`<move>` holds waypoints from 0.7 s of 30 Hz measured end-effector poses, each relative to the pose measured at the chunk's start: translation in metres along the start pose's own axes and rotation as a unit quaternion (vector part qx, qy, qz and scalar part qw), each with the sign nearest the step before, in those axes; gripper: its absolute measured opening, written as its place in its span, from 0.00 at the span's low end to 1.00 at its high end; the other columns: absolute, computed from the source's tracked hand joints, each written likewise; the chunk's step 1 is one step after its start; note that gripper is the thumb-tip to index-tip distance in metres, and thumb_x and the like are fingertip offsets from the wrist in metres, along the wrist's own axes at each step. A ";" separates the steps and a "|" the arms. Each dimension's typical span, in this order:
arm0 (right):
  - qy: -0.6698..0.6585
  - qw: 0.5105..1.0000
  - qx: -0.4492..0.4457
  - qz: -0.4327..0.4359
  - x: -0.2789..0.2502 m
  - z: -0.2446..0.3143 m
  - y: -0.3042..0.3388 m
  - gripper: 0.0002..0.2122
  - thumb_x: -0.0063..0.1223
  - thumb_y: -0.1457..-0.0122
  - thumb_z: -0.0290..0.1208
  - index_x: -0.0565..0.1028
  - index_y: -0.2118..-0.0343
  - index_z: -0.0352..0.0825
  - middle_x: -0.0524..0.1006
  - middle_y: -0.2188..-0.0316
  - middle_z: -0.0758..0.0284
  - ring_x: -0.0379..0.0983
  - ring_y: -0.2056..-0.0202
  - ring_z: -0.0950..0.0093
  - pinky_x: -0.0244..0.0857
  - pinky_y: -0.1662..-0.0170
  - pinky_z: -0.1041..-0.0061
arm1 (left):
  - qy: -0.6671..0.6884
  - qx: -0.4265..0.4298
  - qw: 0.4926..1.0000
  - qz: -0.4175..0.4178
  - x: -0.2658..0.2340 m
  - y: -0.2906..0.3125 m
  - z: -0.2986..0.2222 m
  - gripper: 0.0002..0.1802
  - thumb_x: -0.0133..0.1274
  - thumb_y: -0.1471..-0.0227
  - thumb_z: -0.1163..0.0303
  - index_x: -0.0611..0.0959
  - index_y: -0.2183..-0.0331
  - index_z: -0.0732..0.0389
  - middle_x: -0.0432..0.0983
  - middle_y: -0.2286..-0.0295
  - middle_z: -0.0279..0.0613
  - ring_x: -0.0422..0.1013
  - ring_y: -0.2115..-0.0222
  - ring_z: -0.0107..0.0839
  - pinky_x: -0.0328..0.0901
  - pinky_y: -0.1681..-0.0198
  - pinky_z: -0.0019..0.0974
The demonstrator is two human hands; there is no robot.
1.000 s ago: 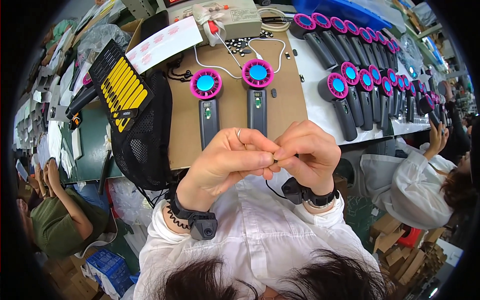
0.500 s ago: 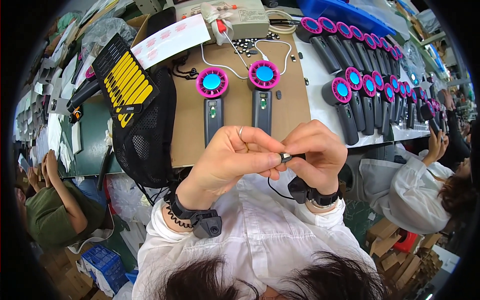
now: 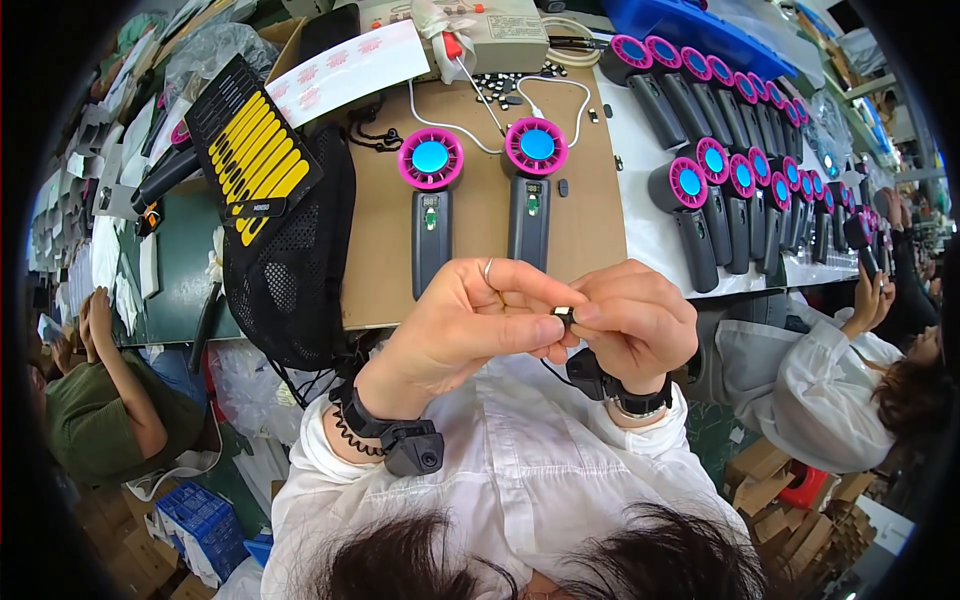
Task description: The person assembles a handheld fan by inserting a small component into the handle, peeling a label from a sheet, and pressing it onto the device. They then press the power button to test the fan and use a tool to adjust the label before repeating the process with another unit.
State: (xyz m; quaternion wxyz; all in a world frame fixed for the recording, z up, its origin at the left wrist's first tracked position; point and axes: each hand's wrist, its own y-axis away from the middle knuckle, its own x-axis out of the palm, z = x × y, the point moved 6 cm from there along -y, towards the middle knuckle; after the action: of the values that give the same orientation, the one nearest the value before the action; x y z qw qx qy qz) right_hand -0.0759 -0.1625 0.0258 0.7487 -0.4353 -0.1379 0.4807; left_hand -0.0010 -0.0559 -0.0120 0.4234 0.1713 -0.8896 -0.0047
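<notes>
Between the fingertips of both hands is a small black part (image 3: 564,314) with a pale patch on its face; it is too small to name. My left hand (image 3: 465,325) pinches it between thumb and index finger. From the other side, my right hand (image 3: 640,318) grips it with thumb and fingers, partly hiding it. Beyond the hands lie two handheld fans, a left one (image 3: 432,235) and a right one (image 3: 529,225), with pink heads and blue centres. Each grey handle has an opening showing a green circuit board. A small dark oval piece (image 3: 563,187) rests beside the right fan.
Rows of similar fans (image 3: 690,185) cover the white sheet at right. Farther back stand a beige box-shaped device (image 3: 505,45), a red-tipped tool (image 3: 453,45) and scattered small parts (image 3: 495,90). A black mesh bag (image 3: 290,270) and yellow-striped card (image 3: 260,150) lie left. Co-workers sit on both sides.
The small part has shifted slightly left in my fingertips, its pale face now turned more upward. My right fingers have curled closer around it. The whole view has shifted a little.
</notes>
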 end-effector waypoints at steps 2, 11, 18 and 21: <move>0.032 0.999 -0.042 -0.006 0.000 0.004 0.000 0.07 0.59 0.58 0.16 0.74 0.74 0.30 0.72 0.77 0.64 0.71 0.77 0.71 0.71 0.74 0.74 | 0.005 0.006 1.000 0.005 0.001 0.000 0.000 0.09 0.53 0.53 0.78 0.79 0.65 0.68 0.77 0.72 0.45 0.74 0.73 0.28 0.69 0.67 0.27; 0.060 0.990 -0.129 0.020 -0.002 0.014 -0.002 0.11 0.63 0.58 0.23 0.73 0.71 0.30 0.72 0.74 0.63 0.72 0.76 0.71 0.73 0.71 0.72 | -0.039 0.029 0.999 -0.004 0.002 0.003 -0.003 0.10 0.53 0.53 0.80 0.79 0.64 0.69 0.77 0.72 0.44 0.74 0.72 0.27 0.69 0.67 0.25; 0.000 0.999 -0.034 -0.021 -0.004 0.006 0.006 0.14 0.63 0.55 0.26 0.72 0.67 0.29 0.72 0.74 0.61 0.72 0.75 0.71 0.73 0.70 0.73 | -0.319 0.295 0.901 -0.010 0.015 0.017 -0.034 0.13 0.57 0.60 0.87 0.80 0.67 0.70 0.76 0.70 0.46 0.74 0.70 0.29 0.69 0.66 0.26; -0.022 0.999 -0.015 -0.017 -0.006 0.007 0.004 0.13 0.62 0.55 0.25 0.72 0.67 0.28 0.72 0.74 0.61 0.72 0.75 0.71 0.72 0.70 0.73 | -0.317 0.298 0.900 -0.003 0.012 0.018 -0.033 0.13 0.57 0.61 0.86 0.80 0.67 0.70 0.76 0.70 0.47 0.74 0.70 0.29 0.69 0.67 0.27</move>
State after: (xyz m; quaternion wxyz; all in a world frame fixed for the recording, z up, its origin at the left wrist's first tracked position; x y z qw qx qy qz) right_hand -0.0855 -0.1633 0.0277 0.7470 -0.4332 -0.1690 0.4752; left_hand 0.0115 -0.0381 0.0213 0.0480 0.2815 -0.9360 0.2056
